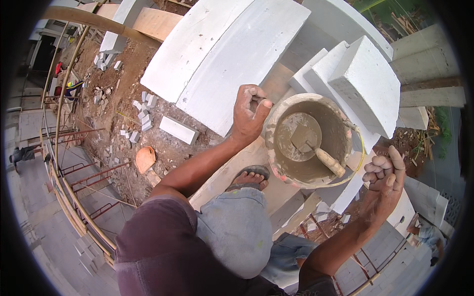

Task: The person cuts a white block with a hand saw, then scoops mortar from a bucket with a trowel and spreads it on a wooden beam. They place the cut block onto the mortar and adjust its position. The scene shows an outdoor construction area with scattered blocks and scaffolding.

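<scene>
A bucket with grey wet mortar stands in front of me on the boards. Inside it lies a trowel, its blade in the mortar and its wooden handle leaning toward the right rim. Just left of the bucket is my left hand, fingers curled loosely around a hollow with nothing visible in it. My right hand hovers right of the bucket, near its yellow handle. Its index finger stretches out, the others bend, and it holds nothing. Both hands are dusted with mortar.
White concrete blocks run ahead on the left; more blocks are stacked behind the bucket. My sandalled foot rests on a plank high above the ground. Bamboo and metal scaffolding stands left. Other people are below.
</scene>
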A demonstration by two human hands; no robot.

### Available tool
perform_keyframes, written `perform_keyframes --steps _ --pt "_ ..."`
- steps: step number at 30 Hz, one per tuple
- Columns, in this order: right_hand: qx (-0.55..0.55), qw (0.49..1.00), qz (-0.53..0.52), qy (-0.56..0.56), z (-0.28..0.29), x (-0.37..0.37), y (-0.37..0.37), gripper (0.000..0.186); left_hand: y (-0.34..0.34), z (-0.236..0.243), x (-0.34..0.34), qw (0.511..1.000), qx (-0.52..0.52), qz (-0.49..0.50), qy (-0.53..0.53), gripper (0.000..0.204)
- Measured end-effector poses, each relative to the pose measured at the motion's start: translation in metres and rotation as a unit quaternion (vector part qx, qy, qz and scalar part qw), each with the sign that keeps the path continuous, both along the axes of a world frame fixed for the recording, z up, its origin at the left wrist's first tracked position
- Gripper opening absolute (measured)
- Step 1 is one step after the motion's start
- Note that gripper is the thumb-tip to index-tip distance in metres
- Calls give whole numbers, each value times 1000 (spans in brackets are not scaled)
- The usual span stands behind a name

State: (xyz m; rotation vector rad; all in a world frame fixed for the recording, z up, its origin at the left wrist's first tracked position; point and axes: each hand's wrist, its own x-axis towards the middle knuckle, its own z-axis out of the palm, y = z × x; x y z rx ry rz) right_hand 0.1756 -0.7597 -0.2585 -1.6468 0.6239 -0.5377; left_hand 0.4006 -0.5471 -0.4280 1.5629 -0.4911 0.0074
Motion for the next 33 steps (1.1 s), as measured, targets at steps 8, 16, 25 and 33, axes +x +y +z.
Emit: perform_keyframes --steps 8,16,25,33 --pt "329 896 183 236 -208 102 219 88 174 -120 24 813 -133 309 475 78" --pt "452 879 106 113 -281 183 247 135 141 -104 58 820 -263 170 479 66" --pt "464 877 90 85 -264 172 249 130 149 -114 37 847 -186 202 456 65" --pt "325 933 66 139 -282 175 248 129 184 -139 38 890 63 238 384 101"
